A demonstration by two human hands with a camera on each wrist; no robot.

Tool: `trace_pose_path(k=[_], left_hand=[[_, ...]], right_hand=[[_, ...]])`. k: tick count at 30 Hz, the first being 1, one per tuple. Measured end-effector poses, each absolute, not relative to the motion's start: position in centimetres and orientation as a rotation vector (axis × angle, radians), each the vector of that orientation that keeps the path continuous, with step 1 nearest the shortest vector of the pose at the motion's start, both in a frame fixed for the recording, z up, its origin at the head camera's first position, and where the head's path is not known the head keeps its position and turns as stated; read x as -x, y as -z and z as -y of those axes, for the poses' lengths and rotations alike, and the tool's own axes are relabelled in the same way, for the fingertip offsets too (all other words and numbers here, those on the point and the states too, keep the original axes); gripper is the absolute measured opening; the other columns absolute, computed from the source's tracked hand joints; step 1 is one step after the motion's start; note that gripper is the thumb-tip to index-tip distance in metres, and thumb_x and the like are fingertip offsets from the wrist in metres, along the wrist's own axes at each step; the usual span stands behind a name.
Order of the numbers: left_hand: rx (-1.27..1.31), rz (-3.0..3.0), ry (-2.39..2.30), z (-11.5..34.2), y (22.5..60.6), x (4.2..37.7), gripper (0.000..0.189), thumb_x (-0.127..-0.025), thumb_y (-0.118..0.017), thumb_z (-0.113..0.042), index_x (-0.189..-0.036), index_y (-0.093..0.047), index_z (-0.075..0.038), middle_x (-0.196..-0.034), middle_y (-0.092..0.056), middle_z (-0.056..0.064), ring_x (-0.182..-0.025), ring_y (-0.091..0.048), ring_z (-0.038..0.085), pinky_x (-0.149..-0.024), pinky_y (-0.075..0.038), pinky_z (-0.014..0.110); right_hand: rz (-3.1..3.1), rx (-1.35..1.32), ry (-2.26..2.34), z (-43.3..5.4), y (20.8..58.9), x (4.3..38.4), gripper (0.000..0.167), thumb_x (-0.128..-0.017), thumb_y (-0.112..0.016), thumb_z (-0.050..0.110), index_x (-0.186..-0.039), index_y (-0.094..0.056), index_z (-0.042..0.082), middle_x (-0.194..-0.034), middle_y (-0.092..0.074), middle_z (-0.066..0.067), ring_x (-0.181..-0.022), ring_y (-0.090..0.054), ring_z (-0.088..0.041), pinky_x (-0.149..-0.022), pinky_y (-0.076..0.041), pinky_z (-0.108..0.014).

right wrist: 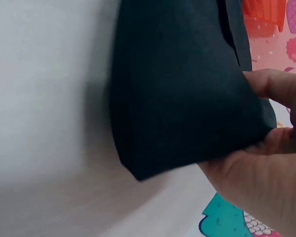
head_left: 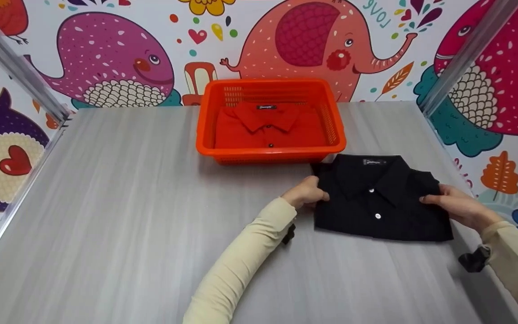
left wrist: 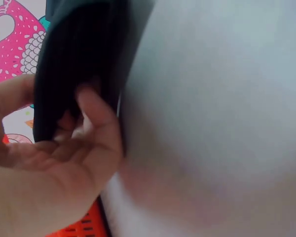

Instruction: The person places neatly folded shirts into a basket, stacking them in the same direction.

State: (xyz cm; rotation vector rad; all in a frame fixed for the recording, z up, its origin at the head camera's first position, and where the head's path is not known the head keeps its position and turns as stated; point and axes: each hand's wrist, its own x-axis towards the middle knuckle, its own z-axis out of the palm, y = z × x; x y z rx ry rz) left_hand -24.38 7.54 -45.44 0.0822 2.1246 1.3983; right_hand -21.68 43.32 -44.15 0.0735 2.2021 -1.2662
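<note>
A folded black shirt [head_left: 376,202] with a collar and white buttons is held at its two sides, to the right on the table. My left hand [head_left: 307,191] grips its left edge, thumb on top and fingers underneath; the left wrist view shows those fingers [left wrist: 96,118] curled under the dark cloth. On the opposite edge my right hand [head_left: 461,204] pinches the shirt, its thumb [right wrist: 271,81] lying on the upper face in the right wrist view. Behind, a folded red shirt [head_left: 270,130] lies in an orange basket [head_left: 270,153].
The grey wood-grain table [head_left: 128,202] spreads out to the left and front. Walls printed with cartoon animals [head_left: 115,58] enclose it at the back and sides, with metal posts [head_left: 466,58] at the corners. The basket stands against the back wall, close to the black shirt's upper left corner.
</note>
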Motion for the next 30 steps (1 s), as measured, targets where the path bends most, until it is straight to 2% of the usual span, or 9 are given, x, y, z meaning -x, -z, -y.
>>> trace_pose_path(k=[3, 7, 10, 13, 17, 20, 23, 26, 30], left_hand=[[-0.069, -2.128, -1.426, -6.6, 45.5, 24.3, 0.071, -0.083, -0.067, 0.002, -0.143, -0.031, 0.013, -0.142, -0.042, 0.020, -0.072, -0.053, 0.017, -0.069, -0.052, 0.029], [-0.062, -2.108, -1.428, -5.5, 45.5, 23.8, 0.073, -0.081, -0.070, 0.003, -0.142, -0.031, 0.014, -0.142, -0.041, 0.022, -0.066, -0.054, 0.017, -0.067, -0.053, 0.029], [-0.077, -2.096, -1.403, -4.8, 45.5, 23.4, 0.081, -0.081, -0.070, 0.003, -0.147, -0.024, 0.010, -0.149, -0.033, 0.021, -0.076, -0.058, 0.021, -0.066, -0.053, 0.029], [-0.093, -2.079, -1.389, -4.1, 45.4, 22.8, 0.087, -0.082, -0.069, 0.004, -0.151, -0.016, 0.005, -0.155, -0.021, 0.017, -0.099, -0.057, 0.023, -0.069, -0.053, 0.029], [-0.104, -2.085, -1.360, -2.9, 45.4, 22.2, 0.089, -0.084, -0.067, 0.003, -0.153, -0.012, 0.002, -0.158, -0.016, 0.015, -0.122, -0.047, 0.024, -0.075, -0.053, 0.030], [-0.141, -2.132, -1.306, -2.0, 45.1, 21.9, 0.088, -0.084, -0.067, 0.003, -0.153, -0.012, 0.002, -0.157, -0.017, 0.016, -0.123, -0.046, 0.026, -0.077, -0.052, 0.031], [-0.194, -2.166, -1.269, -0.8, 44.6, 21.6, 0.088, -0.084, -0.066, 0.004, -0.152, -0.010, 0.004, -0.157, -0.016, 0.018, -0.125, -0.045, 0.028, -0.084, -0.051, 0.034], [-0.245, -2.175, -1.256, 0.6, 44.2, 21.1, 0.088, -0.084, -0.064, 0.005, -0.151, -0.007, 0.006, -0.157, -0.011, 0.019, -0.135, -0.035, 0.029, -0.101, -0.040, 0.036], [-0.296, -2.207, -1.248, 2.4, 44.0, 20.6, 0.089, -0.083, -0.065, 0.004, -0.151, -0.008, 0.006, -0.157, -0.011, 0.019, -0.143, -0.014, 0.027, -0.113, -0.020, 0.036]], right_hand=[[-2.185, -0.031, 1.325, -42.7, 44.2, 21.5, 0.069, -0.097, -0.055, 0.016, -0.138, -0.012, -0.018, -0.137, -0.027, -0.028, -0.108, -0.043, -0.018, -0.089, -0.044, -0.019], [-2.161, 0.001, 1.396, -42.0, 44.3, 21.4, 0.060, -0.094, -0.057, 0.009, -0.131, -0.018, -0.016, -0.130, -0.030, -0.024, -0.101, -0.044, -0.010, -0.085, -0.044, -0.016], [-2.146, 0.023, 1.428, -41.4, 44.4, 21.2, 0.055, -0.093, -0.058, 0.006, -0.127, -0.020, -0.015, -0.127, -0.031, -0.022, -0.100, -0.044, -0.009, -0.084, -0.044, -0.017], [-2.162, 0.050, 1.417, -40.8, 44.2, 21.0, 0.062, -0.092, -0.059, 0.006, -0.131, -0.017, -0.017, -0.133, -0.028, -0.026, -0.106, -0.041, -0.013, -0.086, -0.042, -0.015], [-2.189, 0.085, 1.400, -39.7, 44.2, 20.7, 0.078, -0.091, -0.059, 0.006, -0.141, -0.005, -0.020, -0.146, -0.015, -0.036, -0.124, -0.030, -0.033, -0.108, -0.031, -0.039], [-2.206, 0.098, 1.409, -38.6, 44.3, 20.4, 0.082, -0.091, -0.061, 0.007, -0.143, -0.003, -0.020, -0.150, -0.010, -0.036, -0.131, -0.020, -0.039, -0.111, -0.018, -0.053], [-2.240, 0.107, 1.429, -37.4, 44.3, 20.1, 0.080, -0.090, -0.063, 0.008, -0.144, -0.010, -0.018, -0.147, -0.020, -0.035, -0.129, -0.032, -0.029, -0.107, -0.032, -0.036], [-2.288, 0.128, 1.426, -36.3, 44.3, 19.7, 0.077, -0.090, -0.065, 0.011, -0.143, -0.017, -0.017, -0.144, -0.030, -0.032, -0.119, -0.042, -0.016, -0.091, -0.038, -0.015], [-2.323, 0.167, 1.435, -34.8, 44.3, 19.3, 0.074, -0.091, -0.065, 0.013, -0.143, -0.022, -0.016, -0.141, -0.036, -0.031, -0.115, -0.045, -0.011, -0.089, -0.039, -0.014]])
